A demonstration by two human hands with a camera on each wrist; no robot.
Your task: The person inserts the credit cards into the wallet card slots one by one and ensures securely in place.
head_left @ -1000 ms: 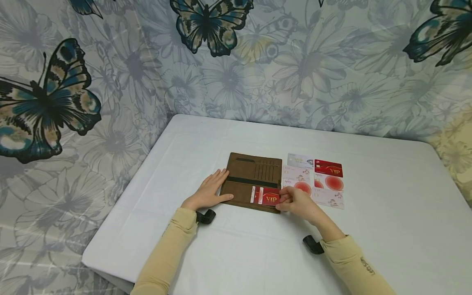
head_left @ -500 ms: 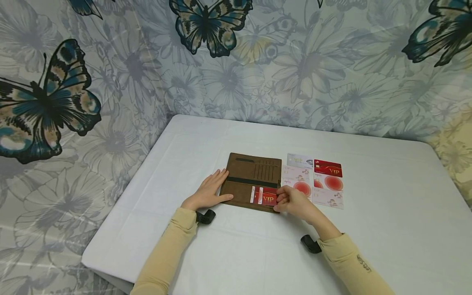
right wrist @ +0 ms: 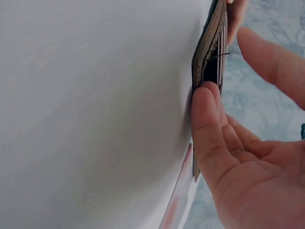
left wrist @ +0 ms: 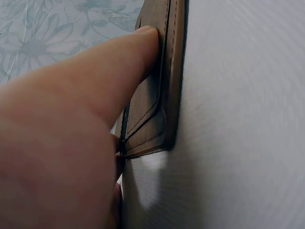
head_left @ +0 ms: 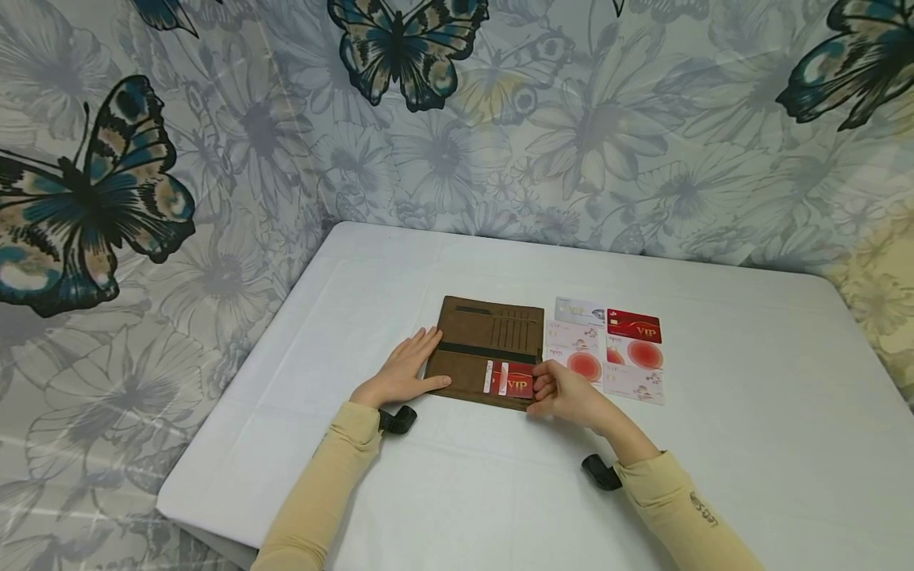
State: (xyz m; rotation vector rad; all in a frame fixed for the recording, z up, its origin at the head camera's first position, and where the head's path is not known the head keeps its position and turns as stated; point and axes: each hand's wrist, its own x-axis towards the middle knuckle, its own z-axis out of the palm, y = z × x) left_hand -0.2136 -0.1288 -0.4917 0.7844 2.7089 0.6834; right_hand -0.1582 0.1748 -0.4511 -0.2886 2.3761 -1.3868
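Observation:
A brown wallet [head_left: 489, 349] lies open on the white table [head_left: 750, 381]. My left hand [head_left: 417, 361] rests flat on the wallet's left edge with its fingers straight; in the left wrist view a finger [left wrist: 119, 62] presses on the wallet [left wrist: 169, 71]. A red VIP card [head_left: 520, 381] sits in a slot on the lower half, next to a white card [head_left: 493, 377]. My right hand [head_left: 546, 388] touches the red card's right end at the wallet's edge. In the right wrist view the thumb [right wrist: 205, 124] lies against the wallet [right wrist: 209, 47], and the other fingers are spread apart.
Several cards lie in a grid just right of the wallet, among them a red VIP card [head_left: 633, 326] and a white card with a red circle [head_left: 646, 354]. Butterfly-patterned fabric [head_left: 107, 198] hangs behind and to the left of the table.
My right hand has moved left and slid the red VIP card further into its slot. The left hand and the wallet have stayed where they were.

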